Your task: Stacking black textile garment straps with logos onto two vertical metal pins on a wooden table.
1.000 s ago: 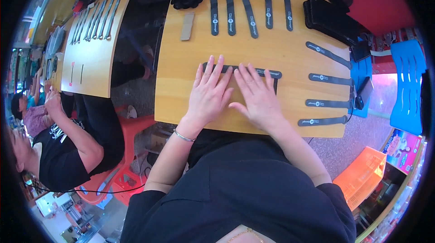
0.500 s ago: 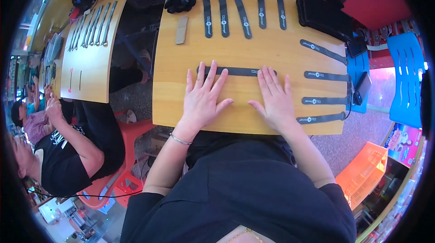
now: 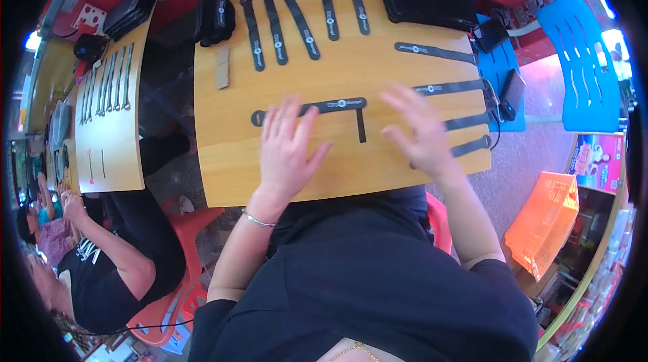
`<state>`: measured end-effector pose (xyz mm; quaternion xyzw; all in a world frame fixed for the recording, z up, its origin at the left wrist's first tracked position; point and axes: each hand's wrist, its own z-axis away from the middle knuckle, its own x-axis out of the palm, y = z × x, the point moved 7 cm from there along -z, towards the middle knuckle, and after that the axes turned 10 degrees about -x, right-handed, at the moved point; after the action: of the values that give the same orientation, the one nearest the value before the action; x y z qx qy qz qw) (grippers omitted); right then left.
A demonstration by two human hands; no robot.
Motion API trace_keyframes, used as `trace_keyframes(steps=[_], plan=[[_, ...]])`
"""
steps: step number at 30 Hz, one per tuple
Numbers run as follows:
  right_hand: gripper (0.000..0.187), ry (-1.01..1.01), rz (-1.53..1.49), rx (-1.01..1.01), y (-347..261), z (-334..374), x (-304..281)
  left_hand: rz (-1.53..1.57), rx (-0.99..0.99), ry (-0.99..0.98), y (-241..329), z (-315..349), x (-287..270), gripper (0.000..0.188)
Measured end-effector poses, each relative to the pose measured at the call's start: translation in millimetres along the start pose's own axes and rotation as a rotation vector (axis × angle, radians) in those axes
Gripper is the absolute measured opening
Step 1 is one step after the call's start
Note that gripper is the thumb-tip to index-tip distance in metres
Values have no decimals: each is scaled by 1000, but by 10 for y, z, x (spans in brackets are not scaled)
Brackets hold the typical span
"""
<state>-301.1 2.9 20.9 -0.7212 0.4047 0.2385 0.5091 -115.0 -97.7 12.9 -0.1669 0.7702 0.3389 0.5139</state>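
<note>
A dark grey strap (image 3: 337, 105) with a slotted left end lies crosswise on the wooden table in front of me. Over its left part is my left hand (image 3: 289, 149), fingers stretched; whether the fingertips press on it I cannot tell. My right hand (image 3: 420, 134) is to the right of that strap, slightly smeared by motion, with fingers and thumb apart and nothing in it. Between the hands, a short black strip (image 3: 362, 125) points toward me just below the strap. My right hand partly covers the ends of some straps (image 3: 466, 121) at the table's right side.
Several like straps (image 3: 305, 24) lie in a row at the far side. A black bundle of straps (image 3: 214, 8), a tan cardboard piece (image 3: 223, 68) and a black pouch (image 3: 425, 3) surround them. Blue chair (image 3: 580, 65) and orange crate (image 3: 543, 224) stand right; a person sits left.
My right hand has come off the strap's right end and moved right, leaving that end and the short black strip in sight. My left hand stays near the left part. The whole view has shifted.
</note>
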Motion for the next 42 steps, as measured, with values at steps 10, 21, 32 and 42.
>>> trace_keyframes(steps=[10,21,32,42], plan=[[29,140,440,777,1057,1501,-1194,379,510,-324,1445,96,617,31],[21,398,-170,552,761,1131,-913,537,440,-478,1311,168,536,47],[27,96,-1235,393,-379,-342,212,1028,-39,-72,420,-310,-376,47],[20,-340,-1028,453,-641,-141,742,1576,-652,127,-448,93,-148,12]])
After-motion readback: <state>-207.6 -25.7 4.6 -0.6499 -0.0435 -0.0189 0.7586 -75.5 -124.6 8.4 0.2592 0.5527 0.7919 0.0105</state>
